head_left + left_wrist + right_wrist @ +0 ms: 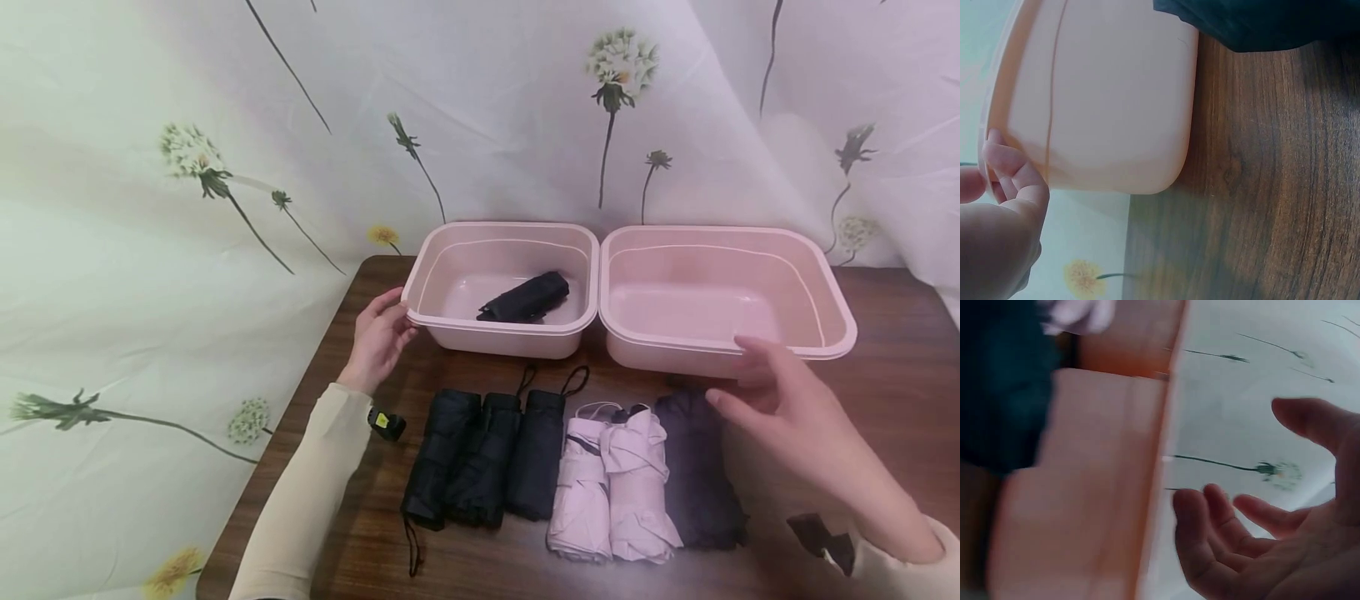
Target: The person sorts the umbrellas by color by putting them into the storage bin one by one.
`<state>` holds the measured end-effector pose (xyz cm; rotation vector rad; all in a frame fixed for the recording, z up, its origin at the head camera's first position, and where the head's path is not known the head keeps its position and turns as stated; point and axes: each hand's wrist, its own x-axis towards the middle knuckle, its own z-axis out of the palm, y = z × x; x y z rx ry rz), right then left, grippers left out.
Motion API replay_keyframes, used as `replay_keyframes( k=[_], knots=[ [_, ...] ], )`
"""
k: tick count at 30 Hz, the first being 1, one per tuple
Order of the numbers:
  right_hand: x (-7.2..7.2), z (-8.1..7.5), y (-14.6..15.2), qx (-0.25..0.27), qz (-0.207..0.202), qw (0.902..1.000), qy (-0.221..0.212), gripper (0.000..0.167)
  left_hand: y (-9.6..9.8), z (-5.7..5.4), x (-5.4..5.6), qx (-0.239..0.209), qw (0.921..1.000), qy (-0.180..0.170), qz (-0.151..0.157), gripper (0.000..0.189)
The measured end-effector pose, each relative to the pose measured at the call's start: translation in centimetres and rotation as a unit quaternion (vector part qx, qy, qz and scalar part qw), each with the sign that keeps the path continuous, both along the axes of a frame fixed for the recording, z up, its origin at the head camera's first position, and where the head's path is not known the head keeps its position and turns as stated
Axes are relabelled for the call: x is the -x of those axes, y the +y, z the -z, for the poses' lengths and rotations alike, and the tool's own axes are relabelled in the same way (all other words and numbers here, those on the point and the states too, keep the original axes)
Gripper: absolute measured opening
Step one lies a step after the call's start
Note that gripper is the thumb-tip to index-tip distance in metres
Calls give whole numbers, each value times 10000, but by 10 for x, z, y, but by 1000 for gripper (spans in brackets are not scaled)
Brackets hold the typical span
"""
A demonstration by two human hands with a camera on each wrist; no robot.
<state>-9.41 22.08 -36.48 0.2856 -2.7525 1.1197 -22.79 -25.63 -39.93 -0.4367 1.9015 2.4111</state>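
My left hand [381, 340] pinches the front left corner of the left pink plastic bin [510, 340] at its rim; the left wrist view shows the fingers [1019, 172] curled at that rim. Inside this bin lies a folded black umbrella [528, 297]. My right hand [798, 417] holds nothing, its fingers spread and slightly bent. It hovers by the front rim of the right pink bin [675, 354], just right of a folded dark umbrella [697, 471]. Two folded light pink umbrellas [581, 500] lie beside that one, and three folded black umbrellas [476, 458] farther left.
Both bins stand side by side at the back of the brown wooden table [360, 508], against a flower-printed cloth [495, 125]. A small black object with a yellow label [386, 423] is at my left wrist. A dark strap piece [821, 537] shows near my right sleeve.
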Motion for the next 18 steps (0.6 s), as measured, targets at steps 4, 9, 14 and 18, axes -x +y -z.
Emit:
replay_keyframes(
  k=[4, 9, 14, 18],
  knots=[
    [-5, 29, 0, -276, -224, 9993, -73, 66, 0, 1, -1, -7, 10000, 14, -7, 48],
    [-14, 58, -4, -431, -122, 9983, -368, 76, 0, 2, 0, -50, 10000, 1, -50, 47],
    [-23, 72, -8, -570, 95, 9937, -965, 95, 0, 2, 1, -30, 10000, 22, -16, 46],
    [-24, 76, -10, -646, 38, 9904, -1220, 101, -1, 1, 1, -22, 10000, 36, 30, 48]
  ],
)
